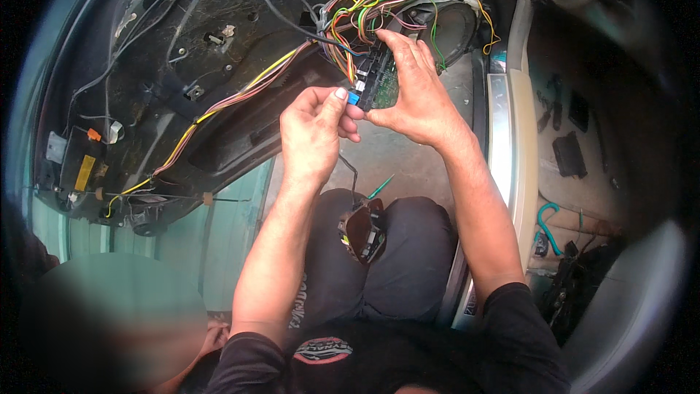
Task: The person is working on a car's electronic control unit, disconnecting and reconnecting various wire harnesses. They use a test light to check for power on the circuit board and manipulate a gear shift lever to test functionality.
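A green circuit board (386, 91) with a dark connector strip sits among bundled coloured wires (354, 11) in front of me. My left hand (317, 128) pinches a blue connector (354, 99) at the board's lower left end, thumb on top. My right hand (419, 102) grips the board from the right, thumb at its lower end and fingers over its top. White plugs (360, 82) sit just above the blue one. Below, a dark housing with electronics (361, 232) rests on my lap, near a thin green tool (380, 186).
A stripped car door panel (138, 80) with cables fills the upper left. At right are a sill (503, 146) and a floor with dark parts (569, 157) and a teal hooked item (543, 219). Another person's hand (215, 335) shows at lower left, beside a blurred area.
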`<move>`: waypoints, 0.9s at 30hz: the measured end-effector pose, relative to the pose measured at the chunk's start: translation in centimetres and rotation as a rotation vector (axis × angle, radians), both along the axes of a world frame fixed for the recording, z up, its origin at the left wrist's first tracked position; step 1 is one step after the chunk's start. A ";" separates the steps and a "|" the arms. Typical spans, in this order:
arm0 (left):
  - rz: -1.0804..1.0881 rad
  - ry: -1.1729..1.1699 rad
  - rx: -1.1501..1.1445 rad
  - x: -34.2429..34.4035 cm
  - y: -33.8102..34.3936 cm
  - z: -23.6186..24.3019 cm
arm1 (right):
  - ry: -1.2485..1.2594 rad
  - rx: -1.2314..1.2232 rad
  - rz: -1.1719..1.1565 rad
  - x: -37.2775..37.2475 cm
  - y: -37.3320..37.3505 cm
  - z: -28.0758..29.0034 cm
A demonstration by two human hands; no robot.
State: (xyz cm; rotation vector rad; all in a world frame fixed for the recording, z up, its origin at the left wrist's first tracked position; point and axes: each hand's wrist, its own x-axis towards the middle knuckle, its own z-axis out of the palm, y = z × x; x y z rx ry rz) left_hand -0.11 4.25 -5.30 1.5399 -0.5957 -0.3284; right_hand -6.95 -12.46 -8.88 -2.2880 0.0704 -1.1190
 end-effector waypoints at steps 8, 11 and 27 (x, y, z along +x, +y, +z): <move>0.033 -0.081 0.040 -0.1 0.4 -0.9 | -0.033 0.007 -0.008 0.2 0.6 0.1; 0.027 -0.099 0.114 0.1 0.5 -0.2 | -0.053 0.006 -0.021 0.2 0.7 -0.1; -0.292 0.328 0.091 4.2 1.6 -1.6 | -0.058 0.044 -0.012 0.7 1.4 -0.8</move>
